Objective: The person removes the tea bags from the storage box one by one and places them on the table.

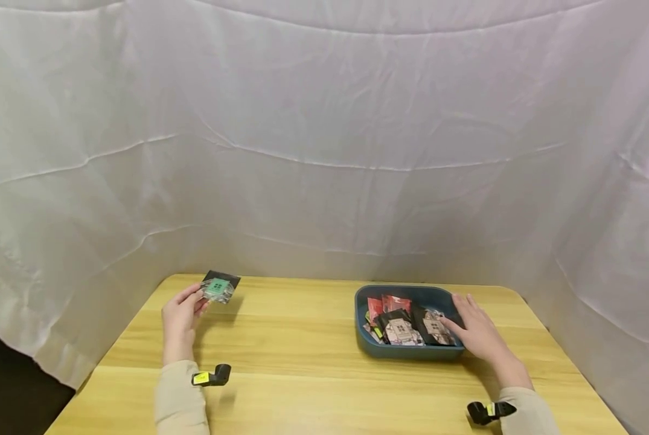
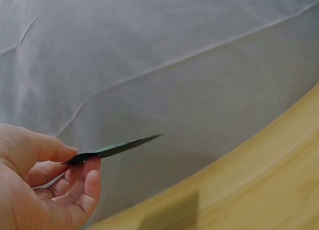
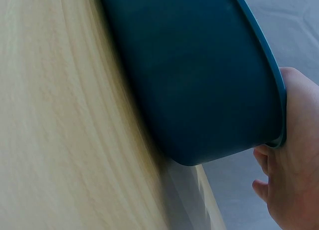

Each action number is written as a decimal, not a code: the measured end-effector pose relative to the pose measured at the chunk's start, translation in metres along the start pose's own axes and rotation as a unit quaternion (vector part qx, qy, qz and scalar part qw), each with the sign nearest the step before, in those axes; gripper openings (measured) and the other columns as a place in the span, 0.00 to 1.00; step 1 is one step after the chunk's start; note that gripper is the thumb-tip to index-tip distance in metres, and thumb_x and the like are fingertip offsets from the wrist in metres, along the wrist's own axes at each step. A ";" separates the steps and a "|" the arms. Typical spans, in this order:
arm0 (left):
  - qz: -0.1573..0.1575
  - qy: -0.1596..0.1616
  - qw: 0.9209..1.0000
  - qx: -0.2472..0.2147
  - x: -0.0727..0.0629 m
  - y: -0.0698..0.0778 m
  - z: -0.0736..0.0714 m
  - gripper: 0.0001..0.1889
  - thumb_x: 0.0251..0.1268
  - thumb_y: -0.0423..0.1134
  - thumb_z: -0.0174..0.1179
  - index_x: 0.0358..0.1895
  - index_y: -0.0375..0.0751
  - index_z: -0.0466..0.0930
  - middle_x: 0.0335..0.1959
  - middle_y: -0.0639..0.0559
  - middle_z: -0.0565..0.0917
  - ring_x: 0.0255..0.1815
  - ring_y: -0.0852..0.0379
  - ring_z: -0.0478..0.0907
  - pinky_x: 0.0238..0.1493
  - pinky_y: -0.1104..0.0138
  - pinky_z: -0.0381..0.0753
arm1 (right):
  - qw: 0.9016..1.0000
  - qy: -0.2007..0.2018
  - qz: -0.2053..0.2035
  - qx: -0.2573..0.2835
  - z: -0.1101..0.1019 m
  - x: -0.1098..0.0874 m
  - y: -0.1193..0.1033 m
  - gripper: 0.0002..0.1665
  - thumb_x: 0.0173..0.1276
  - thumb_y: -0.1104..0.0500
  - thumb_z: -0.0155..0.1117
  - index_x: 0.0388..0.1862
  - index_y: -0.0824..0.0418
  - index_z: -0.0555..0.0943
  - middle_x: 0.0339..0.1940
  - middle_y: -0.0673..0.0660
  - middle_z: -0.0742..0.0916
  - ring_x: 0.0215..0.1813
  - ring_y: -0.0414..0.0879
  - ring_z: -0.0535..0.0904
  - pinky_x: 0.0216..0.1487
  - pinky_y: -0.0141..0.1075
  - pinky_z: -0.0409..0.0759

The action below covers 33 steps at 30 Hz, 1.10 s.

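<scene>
A small flat sachet (image 1: 220, 287), black with a green label and a patterned lower part, is held up above the table's back left. My left hand (image 1: 182, 316) pinches its near edge between thumb and fingers; the left wrist view shows the sachet (image 2: 117, 148) almost edge-on. Over on the right stands a dark blue plastic bin (image 1: 411, 352) with several black and red sachets (image 1: 402, 329) inside. My right hand (image 1: 483, 333) holds the bin's right rim, thumb over the inside and fingers outside. From the right wrist, the bin's outer wall (image 3: 199, 75) hides its contents.
The light wooden table (image 1: 281, 374) has rounded back corners. Pale fabric curtains (image 1: 324, 199) hang behind it and along both sides. Each sleeve carries a small black wrist camera, one of them on the left cuff (image 1: 212, 376). A shadow (image 2: 172, 215) lies on the table below the sachet.
</scene>
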<state>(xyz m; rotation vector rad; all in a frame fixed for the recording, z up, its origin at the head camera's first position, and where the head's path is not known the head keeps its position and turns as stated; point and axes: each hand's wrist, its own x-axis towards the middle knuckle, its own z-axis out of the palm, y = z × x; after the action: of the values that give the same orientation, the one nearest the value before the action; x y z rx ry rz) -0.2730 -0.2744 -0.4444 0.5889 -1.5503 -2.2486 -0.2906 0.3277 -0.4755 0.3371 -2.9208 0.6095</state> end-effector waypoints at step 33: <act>-0.048 0.104 0.990 0.082 0.008 -0.014 -0.062 0.33 0.72 0.33 0.47 0.78 0.39 0.49 0.63 0.47 0.67 0.34 0.73 0.75 0.46 0.80 0.79 | 1.000 -0.005 0.003 0.013 0.000 -0.001 0.000 0.49 0.73 0.40 0.53 0.77 0.71 0.51 0.76 0.74 0.58 0.78 0.71 0.44 0.71 0.69 0.44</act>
<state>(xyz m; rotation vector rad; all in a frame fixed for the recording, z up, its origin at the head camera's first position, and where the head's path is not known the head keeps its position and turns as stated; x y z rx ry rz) -0.2488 -0.3230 -0.4786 0.9314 -1.6396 -2.0603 -0.2899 0.3282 -0.4759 0.3349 -2.9268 0.6497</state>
